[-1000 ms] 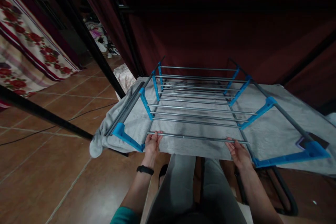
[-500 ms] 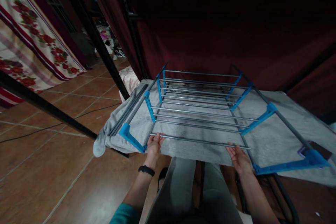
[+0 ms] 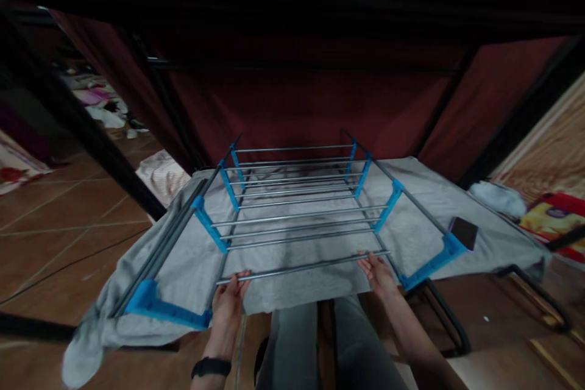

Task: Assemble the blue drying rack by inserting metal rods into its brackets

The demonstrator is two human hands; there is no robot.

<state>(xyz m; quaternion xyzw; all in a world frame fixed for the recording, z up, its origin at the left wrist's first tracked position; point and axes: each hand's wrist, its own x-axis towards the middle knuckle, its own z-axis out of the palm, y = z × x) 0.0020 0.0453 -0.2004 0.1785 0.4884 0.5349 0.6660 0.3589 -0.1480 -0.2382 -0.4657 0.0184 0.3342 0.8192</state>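
Hands hold the nearest rod (image 3: 301,267) of a rack (image 3: 292,207) at the centre of the frame. The left hand (image 3: 230,303), lower centre-left, has its fingers curled up around the rod's left end; a black band (image 3: 211,367) sits on that wrist. The right hand (image 3: 378,274), just right of centre, grips the rod's right end, fingers wrapped over it. The rod runs across the frame, tilted slightly, its right end higher in the picture.

The rack is a set of grey metal rods between blue plastic brackets (image 3: 208,228), with long grey side bars running toward the upper centre. It lies flat on a grey cloth (image 3: 425,207) that spreads across the middle of the frame and hangs down at the lower left. A dark phone (image 3: 464,233) lies on the cloth at the right, just beside the rack's near right corner bracket. Grey trouser legs (image 3: 320,347) show at the bottom centre, below the rod. Behind the rack hangs a dark red curtain (image 3: 297,109). Tiled floor (image 3: 50,231) fills the left side.
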